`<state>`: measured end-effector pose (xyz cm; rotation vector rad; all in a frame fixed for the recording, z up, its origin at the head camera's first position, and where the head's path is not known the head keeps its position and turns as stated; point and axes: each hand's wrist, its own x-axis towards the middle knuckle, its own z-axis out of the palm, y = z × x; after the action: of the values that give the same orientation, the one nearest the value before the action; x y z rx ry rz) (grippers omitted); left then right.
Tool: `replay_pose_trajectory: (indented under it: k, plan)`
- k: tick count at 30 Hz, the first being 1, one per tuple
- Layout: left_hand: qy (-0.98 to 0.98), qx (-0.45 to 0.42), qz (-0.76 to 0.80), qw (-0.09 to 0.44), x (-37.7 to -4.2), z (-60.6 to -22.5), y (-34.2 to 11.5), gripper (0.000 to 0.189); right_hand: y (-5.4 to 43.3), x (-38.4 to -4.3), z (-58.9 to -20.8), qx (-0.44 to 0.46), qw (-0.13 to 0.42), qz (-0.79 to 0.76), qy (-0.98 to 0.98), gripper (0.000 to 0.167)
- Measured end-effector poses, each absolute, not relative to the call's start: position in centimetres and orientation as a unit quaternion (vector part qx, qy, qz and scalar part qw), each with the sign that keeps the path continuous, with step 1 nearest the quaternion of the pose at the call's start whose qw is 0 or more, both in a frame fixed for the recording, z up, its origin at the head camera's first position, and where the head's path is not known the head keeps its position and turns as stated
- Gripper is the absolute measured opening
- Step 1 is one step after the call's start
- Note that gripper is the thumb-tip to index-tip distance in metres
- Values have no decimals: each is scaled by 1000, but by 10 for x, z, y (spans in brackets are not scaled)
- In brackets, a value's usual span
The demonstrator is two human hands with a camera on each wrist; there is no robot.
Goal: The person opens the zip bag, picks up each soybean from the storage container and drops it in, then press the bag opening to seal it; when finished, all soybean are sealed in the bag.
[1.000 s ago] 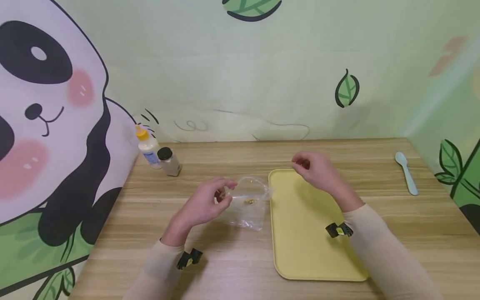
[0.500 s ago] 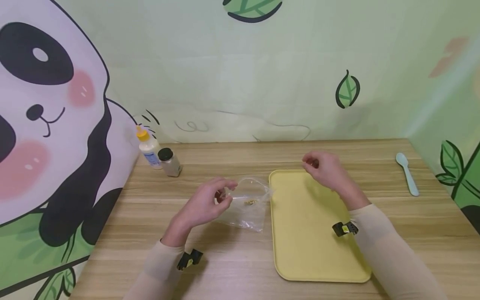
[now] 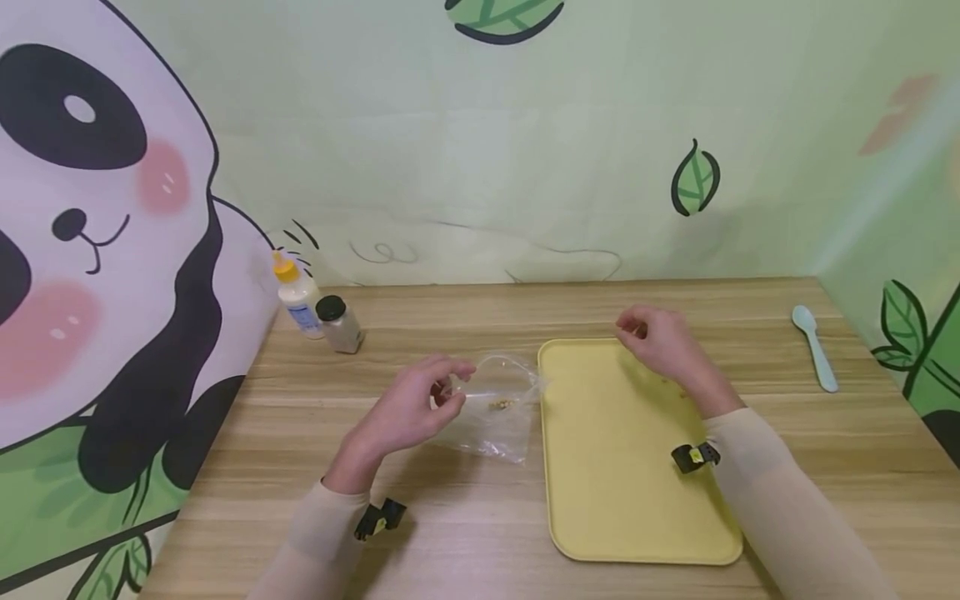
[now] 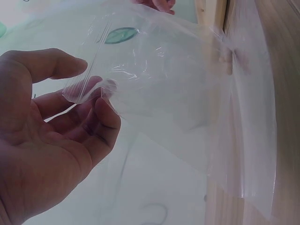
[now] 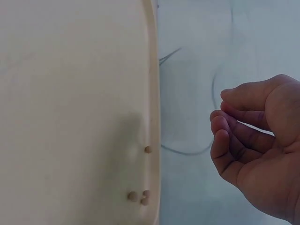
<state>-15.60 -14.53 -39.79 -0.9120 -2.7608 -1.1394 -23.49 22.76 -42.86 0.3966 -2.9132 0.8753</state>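
Observation:
My left hand (image 3: 408, 404) holds a clear zip bag (image 3: 483, 437) by its mouth, the lower fingers curled over the zip edge in the left wrist view. A small cluster of yellowish bean-like pieces (image 3: 500, 404) shows in the bag. My right hand (image 3: 660, 342) hovers over the far edge of the yellow tray (image 3: 622, 492). Its fingers are curled in, thumb tip close to the index fingertip (image 5: 225, 108), with nothing visible between them. Several small round tan beans (image 5: 132, 196) lie on the tray near its rim, seen in the right wrist view.
Back left stand a white squeeze bottle (image 3: 300, 304) with an orange nozzle and a black-capped jar (image 3: 341, 327). A pale blue spoon (image 3: 815, 348) lies on the wooden table (image 3: 247, 467) at the right. A panda-print wall (image 3: 480, 167) closes off the back.
My right hand has moved to the right along the tray's far edge. A few beans now show on the tray beside the right wrist. The left hand and bag stay put.

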Motion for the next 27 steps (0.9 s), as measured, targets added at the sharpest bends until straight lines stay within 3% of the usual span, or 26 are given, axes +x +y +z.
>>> replay_pose_trajectory:
  k: [8, 27]
  plan:
    - [-884, -287, -370, 5, -156, -399, -146, 34, 238, -237, -440, 109, -5, 272, -956, 27]
    - [-883, -288, -371, 9, -157, -400, -149, 34, 249, -248, -456, 106, -36, 227, -967, 28]
